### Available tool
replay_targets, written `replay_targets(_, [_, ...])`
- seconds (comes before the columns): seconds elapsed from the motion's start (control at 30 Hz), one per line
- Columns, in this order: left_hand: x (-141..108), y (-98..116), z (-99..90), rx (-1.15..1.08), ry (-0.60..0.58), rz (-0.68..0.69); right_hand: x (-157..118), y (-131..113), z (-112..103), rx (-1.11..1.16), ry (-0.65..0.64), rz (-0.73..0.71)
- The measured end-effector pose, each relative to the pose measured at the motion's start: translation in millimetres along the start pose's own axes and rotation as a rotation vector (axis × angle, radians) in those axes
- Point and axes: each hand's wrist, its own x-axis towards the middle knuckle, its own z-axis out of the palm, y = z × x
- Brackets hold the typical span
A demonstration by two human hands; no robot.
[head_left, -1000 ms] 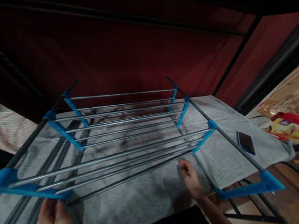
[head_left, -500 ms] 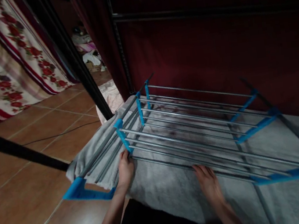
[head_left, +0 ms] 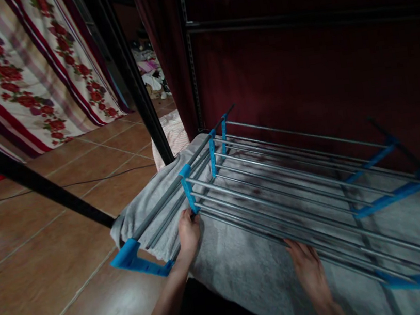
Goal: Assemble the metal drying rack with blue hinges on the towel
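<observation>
A rack of grey metal rods [head_left: 262, 197] with blue plastic brackets [head_left: 187, 188] lies across a grey blanket [head_left: 242, 273]. My left hand [head_left: 189, 233] is closed around the near lower corner, just below a blue bracket. Further right, my right hand [head_left: 307, 264] has its fingers curled over the nearest rod, the fingertips partly hidden beneath it. At the rack's left end, a blue corner piece [head_left: 140, 261] sticks out past the blanket's edge, beyond my left forearm.
Black metal posts [head_left: 136, 79] and a slanting black bar [head_left: 37, 182] frame the left side. A dark red curtain [head_left: 281, 79] hangs behind. Tiled floor [head_left: 50, 242], a thin cable, a floral cloth [head_left: 34, 72] and a heap of items [head_left: 151, 74] are at left.
The view has turned, so the rack and both hands appear further right. Both hands keep their places on the rack.
</observation>
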Motion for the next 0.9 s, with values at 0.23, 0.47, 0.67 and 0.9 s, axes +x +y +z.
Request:
replay_targets(0.23, [-7.4, 3.9, 7.0, 0.060, 0.037, -0.043, -7.4, 21.3, -3.0, -0.298, -0.043, -0.180])
replay_targets(0.47, [-14.8, 4.0, 10.3, 0.078, 0.017, -0.042, -12.8, 38.9, -3.9, -0.314, -0.011, -0.217])
replay_targets(0.67, [-15.6, -0.7, 12.3, 0.104, 0.018, -0.053, -12.7, 39.0, -3.8, -0.308, -0.037, -0.197])
replay_targets(0.9, [-15.0, -2.1, 14.7, 0.108, 0.042, -0.058, -13.0, 37.4, -3.9, -0.368, -0.042, -0.217])
